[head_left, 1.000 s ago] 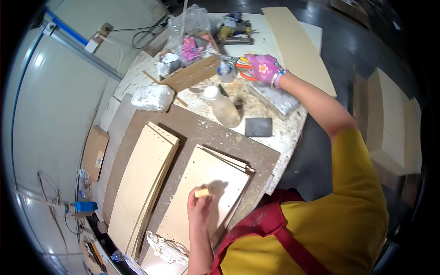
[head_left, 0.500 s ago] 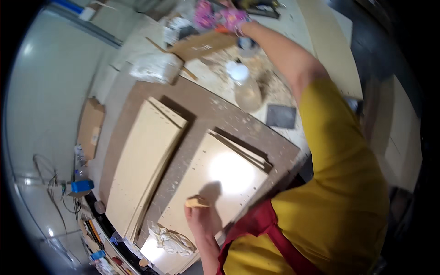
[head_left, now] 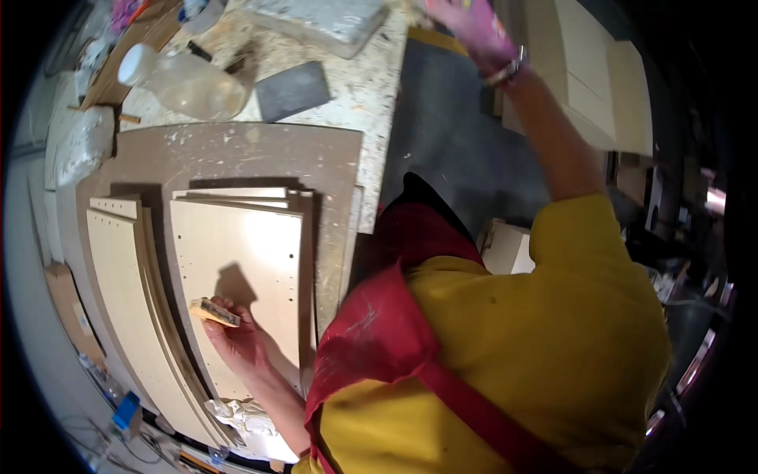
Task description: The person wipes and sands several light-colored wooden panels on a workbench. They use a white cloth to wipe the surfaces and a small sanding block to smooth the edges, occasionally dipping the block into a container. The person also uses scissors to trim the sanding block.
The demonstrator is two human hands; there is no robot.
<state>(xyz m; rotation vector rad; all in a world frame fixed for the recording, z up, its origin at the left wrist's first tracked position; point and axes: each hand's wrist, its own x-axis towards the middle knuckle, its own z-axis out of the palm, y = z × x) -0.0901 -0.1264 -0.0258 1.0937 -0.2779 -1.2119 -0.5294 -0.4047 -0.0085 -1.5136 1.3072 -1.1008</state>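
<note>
My left hand [head_left: 237, 340] is closed around a small tan block [head_left: 215, 312] with a dark-smudged side. It is held just above the upper part of a stack of pale wooden panels [head_left: 260, 245] that have small drilled holes. A second stack of long pale panels [head_left: 118, 253] lies to its left. At the top edge, my right hand [head_left: 482, 35], arm stretched out, looks covered in pink patterned fabric, like a glove. It is smeared by motion and partly cut off, so its fingers are unclear. A watch or bracelet [head_left: 509, 67] circles that wrist.
A bottle with a white cap [head_left: 189, 83] lies in view beside a grey flat pad [head_left: 292, 91] on the stained worktop. Farther up is a wrapped grey slab [head_left: 324, 20]. A crumpled plastic bag [head_left: 245, 415] sits at the panels' near end. Large pale boards [head_left: 584, 87] stand at right.
My right hand has left the pink items on the cluttered worktop and swung right, past the worktop's edge. My view has turned right. The left hand still grips the block, now tilted with its dark side showing.
</note>
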